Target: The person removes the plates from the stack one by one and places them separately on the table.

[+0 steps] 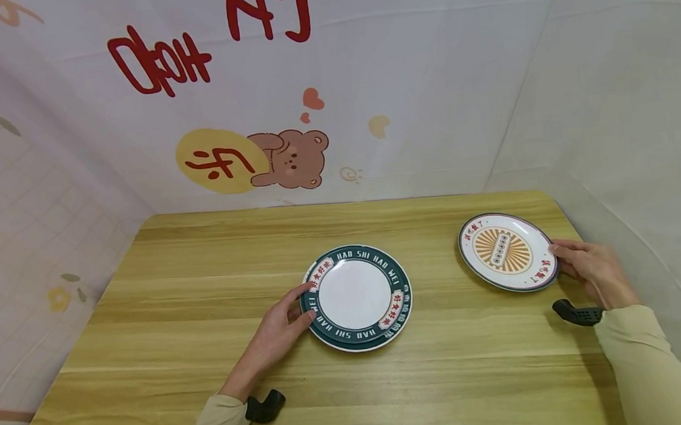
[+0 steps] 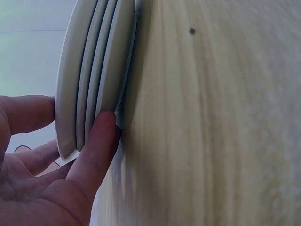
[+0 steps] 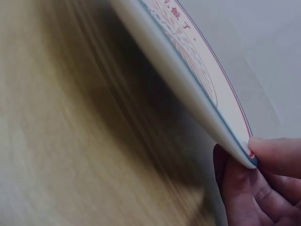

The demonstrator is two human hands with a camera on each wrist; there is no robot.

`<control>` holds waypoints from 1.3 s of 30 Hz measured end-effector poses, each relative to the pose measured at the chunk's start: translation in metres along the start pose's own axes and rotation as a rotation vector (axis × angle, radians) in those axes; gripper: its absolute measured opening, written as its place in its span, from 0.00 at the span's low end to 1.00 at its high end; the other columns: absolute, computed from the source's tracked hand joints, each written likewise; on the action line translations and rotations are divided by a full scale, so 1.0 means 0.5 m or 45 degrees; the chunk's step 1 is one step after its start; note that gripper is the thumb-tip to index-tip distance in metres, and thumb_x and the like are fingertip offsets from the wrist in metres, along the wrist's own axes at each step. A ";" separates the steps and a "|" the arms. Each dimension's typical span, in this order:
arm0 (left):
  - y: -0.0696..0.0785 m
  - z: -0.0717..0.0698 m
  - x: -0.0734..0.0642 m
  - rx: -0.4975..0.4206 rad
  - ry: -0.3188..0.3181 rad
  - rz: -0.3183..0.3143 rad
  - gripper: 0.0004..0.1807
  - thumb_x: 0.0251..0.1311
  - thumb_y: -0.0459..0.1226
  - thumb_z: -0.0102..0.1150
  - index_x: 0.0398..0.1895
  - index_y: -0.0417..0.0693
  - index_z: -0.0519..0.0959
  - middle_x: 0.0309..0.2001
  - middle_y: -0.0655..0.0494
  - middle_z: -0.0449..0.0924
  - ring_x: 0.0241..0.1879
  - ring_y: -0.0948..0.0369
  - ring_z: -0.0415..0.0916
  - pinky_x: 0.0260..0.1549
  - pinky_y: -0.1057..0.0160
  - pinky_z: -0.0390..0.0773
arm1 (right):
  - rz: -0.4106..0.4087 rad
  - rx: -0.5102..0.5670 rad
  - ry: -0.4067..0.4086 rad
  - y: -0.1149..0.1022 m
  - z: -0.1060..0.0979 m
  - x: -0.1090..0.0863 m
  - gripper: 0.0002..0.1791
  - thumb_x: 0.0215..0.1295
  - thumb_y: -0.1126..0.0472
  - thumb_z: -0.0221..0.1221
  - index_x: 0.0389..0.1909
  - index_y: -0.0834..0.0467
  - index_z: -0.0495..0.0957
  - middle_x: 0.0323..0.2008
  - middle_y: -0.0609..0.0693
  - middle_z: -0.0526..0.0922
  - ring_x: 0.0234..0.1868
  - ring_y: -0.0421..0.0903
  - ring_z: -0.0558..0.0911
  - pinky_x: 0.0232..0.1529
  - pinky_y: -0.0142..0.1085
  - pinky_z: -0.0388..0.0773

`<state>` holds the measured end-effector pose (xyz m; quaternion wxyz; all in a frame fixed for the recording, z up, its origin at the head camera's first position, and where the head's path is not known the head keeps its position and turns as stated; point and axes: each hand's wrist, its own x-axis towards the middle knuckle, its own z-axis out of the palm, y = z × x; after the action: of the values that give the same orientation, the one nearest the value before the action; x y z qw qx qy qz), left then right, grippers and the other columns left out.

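Note:
A stack of several plates [image 1: 355, 294], the top one white with a dark green lettered rim, rests on the wooden table. At its left edge my left hand [image 1: 280, 328] grips the side of the stack; the left wrist view shows its fingers [image 2: 94, 160] along the layered rims. Toward the back right, my right hand [image 1: 593, 270] pinches the right rim of a white plate [image 1: 503, 252] with an orange sunburst and red characters. That plate is held tilted, its near edge raised off the table, as the right wrist view shows.
The wooden table [image 1: 167, 356] meets a white printed cloth [image 1: 413, 69] with a bear and red characters at the back. White cloth walls [image 1: 636, 119] also rise at the left and right. A black wrist mount [image 1: 265, 407] sits by each hand.

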<state>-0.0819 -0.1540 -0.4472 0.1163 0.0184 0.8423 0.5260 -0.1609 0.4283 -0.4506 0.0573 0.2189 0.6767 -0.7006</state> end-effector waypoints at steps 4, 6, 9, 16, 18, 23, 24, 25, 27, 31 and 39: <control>0.000 0.001 0.002 -0.009 0.004 -0.003 0.30 0.73 0.35 0.60 0.77 0.55 0.69 0.72 0.42 0.69 0.64 0.45 0.76 0.61 0.46 0.78 | 0.026 0.014 0.001 0.002 -0.006 0.003 0.16 0.71 0.65 0.64 0.26 0.43 0.89 0.29 0.33 0.86 0.32 0.29 0.84 0.34 0.26 0.84; 0.000 0.001 0.002 -0.011 0.002 -0.005 0.30 0.73 0.35 0.59 0.77 0.55 0.68 0.72 0.42 0.70 0.64 0.45 0.77 0.61 0.47 0.78 | 0.035 0.019 0.000 0.003 -0.008 0.004 0.16 0.71 0.64 0.64 0.26 0.43 0.89 0.29 0.33 0.86 0.33 0.29 0.84 0.34 0.26 0.84; 0.001 0.001 0.001 -0.005 0.000 -0.005 0.30 0.74 0.35 0.59 0.77 0.54 0.68 0.72 0.41 0.70 0.64 0.44 0.76 0.61 0.47 0.78 | 0.036 0.010 -0.004 0.002 -0.009 0.005 0.15 0.71 0.63 0.64 0.26 0.43 0.89 0.30 0.32 0.86 0.33 0.28 0.84 0.35 0.26 0.84; 0.003 -0.001 -0.001 -0.010 -0.015 -0.006 0.30 0.74 0.35 0.59 0.77 0.54 0.67 0.73 0.40 0.69 0.65 0.43 0.75 0.62 0.46 0.77 | 0.026 -0.024 0.003 0.001 -0.011 0.006 0.16 0.72 0.63 0.64 0.26 0.42 0.89 0.30 0.31 0.86 0.33 0.28 0.83 0.34 0.25 0.84; 0.004 -0.001 -0.001 -0.011 -0.015 -0.005 0.30 0.74 0.35 0.59 0.77 0.54 0.67 0.73 0.40 0.69 0.65 0.43 0.75 0.62 0.45 0.76 | 0.025 -0.016 0.000 0.001 -0.011 0.006 0.16 0.72 0.64 0.63 0.26 0.42 0.89 0.30 0.32 0.86 0.33 0.28 0.83 0.34 0.25 0.84; 0.004 0.000 0.001 -0.024 -0.012 -0.009 0.30 0.74 0.35 0.59 0.77 0.54 0.68 0.73 0.41 0.69 0.66 0.44 0.75 0.62 0.47 0.77 | 0.010 -0.024 0.022 0.002 -0.008 0.006 0.15 0.71 0.64 0.65 0.26 0.42 0.88 0.29 0.32 0.86 0.33 0.28 0.84 0.34 0.25 0.84; 0.003 0.000 0.001 -0.027 -0.010 -0.011 0.30 0.74 0.35 0.59 0.77 0.54 0.68 0.73 0.42 0.69 0.66 0.45 0.75 0.62 0.47 0.77 | 0.002 -0.036 0.034 0.003 -0.007 0.007 0.15 0.70 0.63 0.66 0.26 0.42 0.88 0.29 0.32 0.86 0.32 0.28 0.84 0.34 0.25 0.84; 0.003 0.000 0.002 -0.029 -0.010 -0.014 0.30 0.73 0.35 0.59 0.77 0.54 0.68 0.73 0.42 0.68 0.66 0.45 0.75 0.62 0.48 0.77 | -0.008 -0.058 0.047 0.005 -0.005 0.007 0.14 0.70 0.62 0.66 0.26 0.41 0.88 0.29 0.32 0.86 0.32 0.28 0.84 0.34 0.25 0.84; 0.001 0.000 0.003 -0.036 -0.011 -0.014 0.30 0.73 0.34 0.59 0.77 0.53 0.67 0.73 0.42 0.68 0.66 0.45 0.75 0.62 0.49 0.77 | -0.040 -0.138 0.078 0.007 -0.001 0.005 0.13 0.70 0.60 0.67 0.26 0.39 0.88 0.28 0.30 0.85 0.31 0.27 0.83 0.33 0.24 0.83; -0.001 0.000 0.004 -0.035 -0.012 -0.006 0.31 0.73 0.34 0.59 0.77 0.53 0.67 0.74 0.42 0.68 0.66 0.45 0.75 0.61 0.50 0.78 | -0.098 -0.291 0.145 0.010 0.005 0.000 0.13 0.70 0.57 0.66 0.27 0.35 0.87 0.27 0.27 0.84 0.30 0.27 0.82 0.31 0.23 0.81; 0.000 0.002 0.002 -0.035 -0.012 -0.005 0.31 0.73 0.34 0.59 0.77 0.52 0.67 0.74 0.41 0.67 0.66 0.45 0.75 0.62 0.50 0.78 | -0.187 -0.484 0.199 0.014 0.017 -0.011 0.19 0.72 0.52 0.63 0.58 0.58 0.84 0.30 0.22 0.80 0.33 0.23 0.79 0.32 0.19 0.78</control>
<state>-0.0829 -0.1532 -0.4479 0.1215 0.0175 0.8345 0.5372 -0.1553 0.4182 -0.4552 -0.0064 0.2078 0.8131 -0.5437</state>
